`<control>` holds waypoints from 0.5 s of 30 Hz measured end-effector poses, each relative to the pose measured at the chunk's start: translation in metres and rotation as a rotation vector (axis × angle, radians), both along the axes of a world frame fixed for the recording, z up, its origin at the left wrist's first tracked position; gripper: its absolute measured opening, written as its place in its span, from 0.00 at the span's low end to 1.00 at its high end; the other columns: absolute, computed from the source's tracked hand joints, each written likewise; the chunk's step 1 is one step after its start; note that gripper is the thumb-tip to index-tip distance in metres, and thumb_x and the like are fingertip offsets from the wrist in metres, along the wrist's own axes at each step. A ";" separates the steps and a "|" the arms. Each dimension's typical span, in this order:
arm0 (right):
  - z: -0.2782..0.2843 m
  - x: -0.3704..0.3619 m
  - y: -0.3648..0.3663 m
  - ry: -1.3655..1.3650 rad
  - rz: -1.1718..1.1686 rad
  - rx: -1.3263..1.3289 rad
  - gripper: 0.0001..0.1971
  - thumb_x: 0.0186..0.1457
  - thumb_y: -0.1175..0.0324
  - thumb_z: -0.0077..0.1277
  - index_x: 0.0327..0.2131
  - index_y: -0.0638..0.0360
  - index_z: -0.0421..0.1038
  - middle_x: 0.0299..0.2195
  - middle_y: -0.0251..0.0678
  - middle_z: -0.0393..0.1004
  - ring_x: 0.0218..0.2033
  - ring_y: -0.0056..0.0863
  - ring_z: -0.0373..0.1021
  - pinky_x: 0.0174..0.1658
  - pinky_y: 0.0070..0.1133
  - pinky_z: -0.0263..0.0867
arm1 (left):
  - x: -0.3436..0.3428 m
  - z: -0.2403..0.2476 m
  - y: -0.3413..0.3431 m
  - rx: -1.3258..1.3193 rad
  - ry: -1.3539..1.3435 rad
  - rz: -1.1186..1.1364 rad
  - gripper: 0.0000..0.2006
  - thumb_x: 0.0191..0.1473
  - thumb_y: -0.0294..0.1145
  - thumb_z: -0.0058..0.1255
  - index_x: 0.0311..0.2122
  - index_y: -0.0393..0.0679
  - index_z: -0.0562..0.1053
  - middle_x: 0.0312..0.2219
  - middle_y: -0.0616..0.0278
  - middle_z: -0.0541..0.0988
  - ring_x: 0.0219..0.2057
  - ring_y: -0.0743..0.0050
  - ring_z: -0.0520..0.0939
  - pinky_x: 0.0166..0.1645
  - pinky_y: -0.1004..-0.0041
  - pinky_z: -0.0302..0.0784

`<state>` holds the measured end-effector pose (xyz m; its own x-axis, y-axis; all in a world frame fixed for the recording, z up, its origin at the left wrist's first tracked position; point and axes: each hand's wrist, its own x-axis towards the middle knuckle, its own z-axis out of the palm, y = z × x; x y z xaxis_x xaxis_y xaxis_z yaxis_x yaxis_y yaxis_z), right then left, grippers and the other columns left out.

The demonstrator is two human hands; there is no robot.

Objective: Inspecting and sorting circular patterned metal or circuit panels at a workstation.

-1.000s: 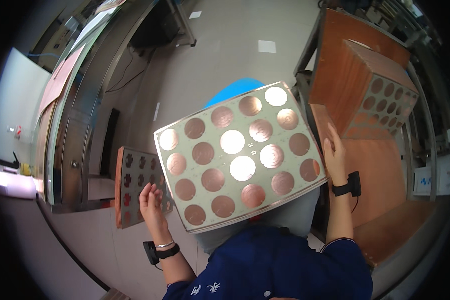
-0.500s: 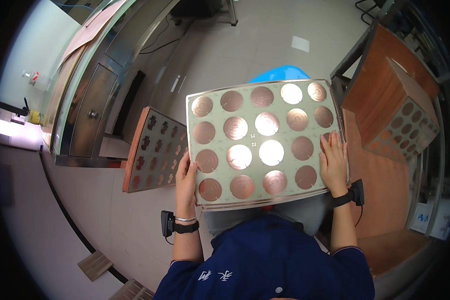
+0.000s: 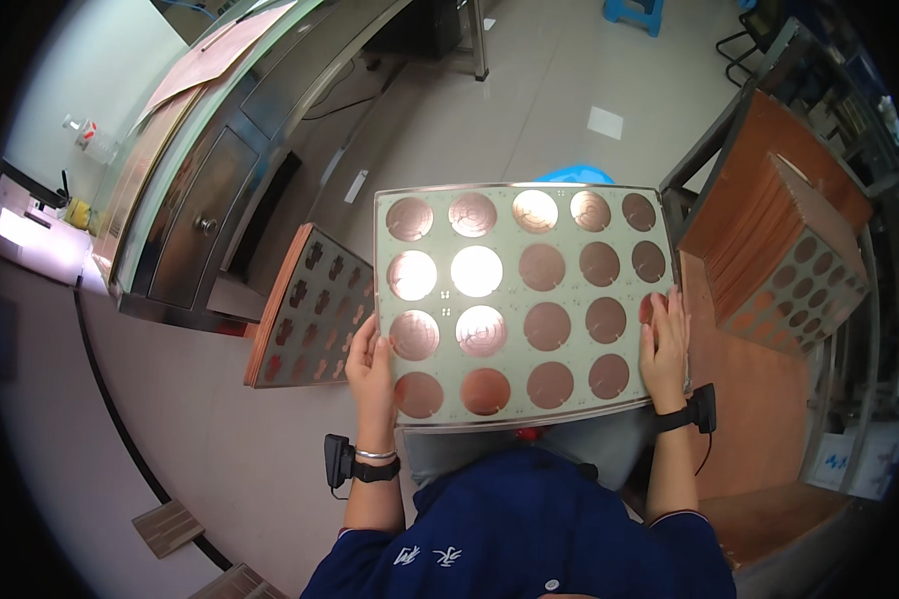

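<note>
A pale green circuit board panel (image 3: 510, 334) with rows of round copper discs lies flat across my lap. Its near edge shows more than one layer, so it may be a stack. My left hand (image 3: 372, 365) grips the left edge, thumb on the upper face and the other fingers partly hidden. On the right edge, my right hand (image 3: 665, 349) holds the panel with its fingers laid along the surface, over a disc. Light glares off several discs toward the left side.
At left, a stack of boards (image 3: 310, 314) with cross-shaped copper patches leans upright near a metal drawer cabinet (image 3: 192, 225). To the right, a stack of disc-patterned boards (image 3: 804, 265) rests on an orange-brown surface (image 3: 749, 389). A blue stool (image 3: 575, 175) shows beyond the panel.
The panel has shifted slightly lower in view and levelled out, both hands still on it. Bright reflections moved to its left discs. The head view tilted, showing more floor and another blue stool.
</note>
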<state>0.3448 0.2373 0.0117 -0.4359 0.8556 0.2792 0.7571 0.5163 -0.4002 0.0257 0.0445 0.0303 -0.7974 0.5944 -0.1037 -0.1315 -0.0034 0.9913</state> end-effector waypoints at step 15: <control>0.068 0.056 0.039 1.135 -0.079 -0.566 0.15 0.60 0.70 0.43 0.49 0.67 0.63 0.43 0.36 0.71 0.43 0.20 0.67 0.47 0.18 0.64 | -0.012 0.033 0.004 0.280 -0.208 -0.003 0.14 0.58 0.29 0.44 0.48 0.35 0.68 0.41 0.60 0.76 0.42 0.78 0.75 0.48 0.77 0.70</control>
<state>0.4005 0.2764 0.0796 -0.1350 0.9896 0.0494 -0.1340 0.0312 -0.9905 0.0139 0.0482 0.0629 -0.7748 0.6248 -0.0960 -0.3307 -0.2711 0.9040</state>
